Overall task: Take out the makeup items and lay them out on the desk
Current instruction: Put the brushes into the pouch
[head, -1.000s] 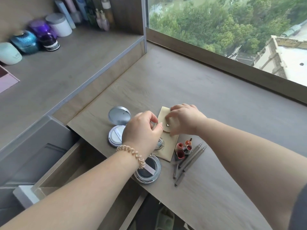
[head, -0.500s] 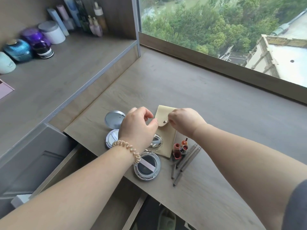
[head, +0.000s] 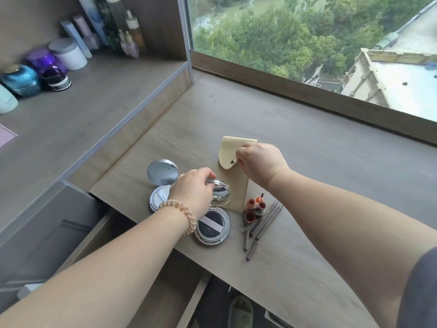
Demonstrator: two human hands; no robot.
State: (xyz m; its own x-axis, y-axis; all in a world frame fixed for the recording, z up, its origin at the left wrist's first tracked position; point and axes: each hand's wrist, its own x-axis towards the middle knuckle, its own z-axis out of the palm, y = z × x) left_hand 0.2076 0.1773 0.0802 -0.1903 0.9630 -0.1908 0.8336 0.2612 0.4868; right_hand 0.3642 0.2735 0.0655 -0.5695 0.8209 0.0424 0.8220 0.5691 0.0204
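Wooden desk (head: 307, 143) beneath wide window (head: 307, 31)

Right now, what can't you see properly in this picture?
Head view only:
- Inside the beige pouch: its own cloth hides it.
- Small round compact: partly under the left hand.
- Shelf bottles: blurred, labels unreadable.
- Pale green jar: cut off by the left edge.

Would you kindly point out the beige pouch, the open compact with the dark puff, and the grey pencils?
beige pouch (head: 238, 184): head view, on its body below the flap.
dark-puff compact (head: 211, 225): head view, on the puff's strap.
grey pencils (head: 264, 218): head view, mid-shaft of one pencil.
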